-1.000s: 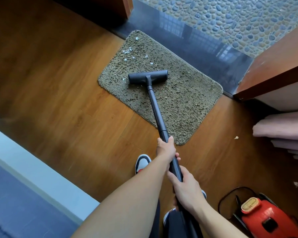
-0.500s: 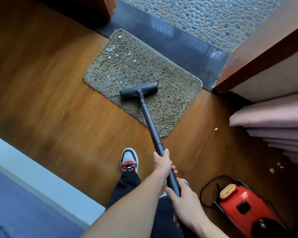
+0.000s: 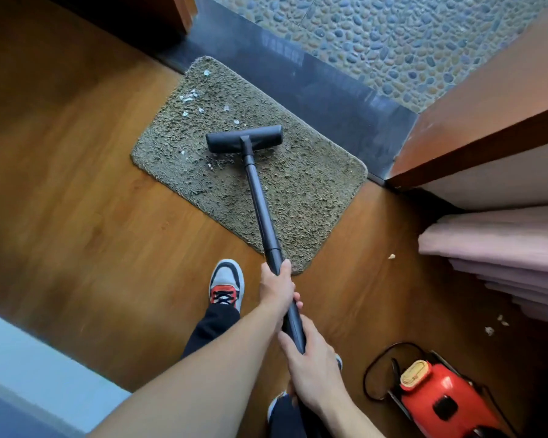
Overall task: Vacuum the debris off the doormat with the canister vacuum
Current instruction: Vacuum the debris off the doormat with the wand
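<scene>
Olive-brown doormat (image 3: 298, 191) flecked with white debris (image 3: 190, 97) (black wand (image 3: 261, 210), red canister (image 3: 446, 403)).

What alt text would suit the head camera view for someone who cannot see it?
Seen from above, a person's left hand and right hand grip a black vacuum wand whose flat black floor head rests on a shaggy olive-brown doormat. White debris flecks lie on the mat, mostly beyond the head; a red canister vacuum sits on the wooden floor.

Both hands grip black wand (image 3: 261, 203): left hand (image 3: 277, 287) higher up, right hand (image 3: 310, 371) below. Floor head (image 3: 244, 139) rests on doormat (image 3: 298, 191); white debris (image 3: 190, 96) beyond it. Red canister (image 3: 440, 403) at right.
</scene>
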Available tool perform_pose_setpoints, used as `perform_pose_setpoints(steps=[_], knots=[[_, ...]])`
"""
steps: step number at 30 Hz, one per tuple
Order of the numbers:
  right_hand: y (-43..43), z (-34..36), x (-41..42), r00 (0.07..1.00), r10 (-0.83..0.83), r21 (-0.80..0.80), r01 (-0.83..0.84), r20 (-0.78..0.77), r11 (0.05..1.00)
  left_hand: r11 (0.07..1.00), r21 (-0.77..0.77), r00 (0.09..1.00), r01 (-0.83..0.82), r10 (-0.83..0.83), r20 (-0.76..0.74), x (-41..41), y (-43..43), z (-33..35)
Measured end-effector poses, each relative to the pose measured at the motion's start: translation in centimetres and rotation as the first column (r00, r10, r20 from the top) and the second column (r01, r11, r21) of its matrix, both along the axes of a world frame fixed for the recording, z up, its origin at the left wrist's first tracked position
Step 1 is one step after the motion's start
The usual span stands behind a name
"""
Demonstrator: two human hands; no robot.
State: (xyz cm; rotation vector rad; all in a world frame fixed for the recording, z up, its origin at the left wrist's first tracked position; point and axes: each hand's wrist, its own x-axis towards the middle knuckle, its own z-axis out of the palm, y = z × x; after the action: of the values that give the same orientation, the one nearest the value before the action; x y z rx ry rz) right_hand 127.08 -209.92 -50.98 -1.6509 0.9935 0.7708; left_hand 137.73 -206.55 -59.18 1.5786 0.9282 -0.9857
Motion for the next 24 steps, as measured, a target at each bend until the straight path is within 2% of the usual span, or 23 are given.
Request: perform_pose_setpoints(steps=[6,15,19,24], knots=[[2.2,-1.2,7.3,0.999,-0.035,0.008,0.035,-0.026,0.999,0.999,-0.008,0.999,0.044,-0.044,-0.01,7.7,1.7,-0.3],[1.1,-1.5,15.7,1.0,-0.023,0.015,0.023,-0.02,1.0,0.999,-0.029,1.0,-0.029,0.029,-0.012,15.6,1.3,-0.9],[1.5,-1.5,16.2,1.0,-0.015,0.013,0.015,-0.024,1.0,0.999,-0.031,1.0,-0.013,0.012,-0.006,16.2,1.6,-1.0],[2.1,-0.9,13.2,0.999,-0.022,-0.001,0.022,-0.036,1.0,0.999,-0.033,1.0,0.015,-0.015,-0.016,13.1,2.1,-0.8]])
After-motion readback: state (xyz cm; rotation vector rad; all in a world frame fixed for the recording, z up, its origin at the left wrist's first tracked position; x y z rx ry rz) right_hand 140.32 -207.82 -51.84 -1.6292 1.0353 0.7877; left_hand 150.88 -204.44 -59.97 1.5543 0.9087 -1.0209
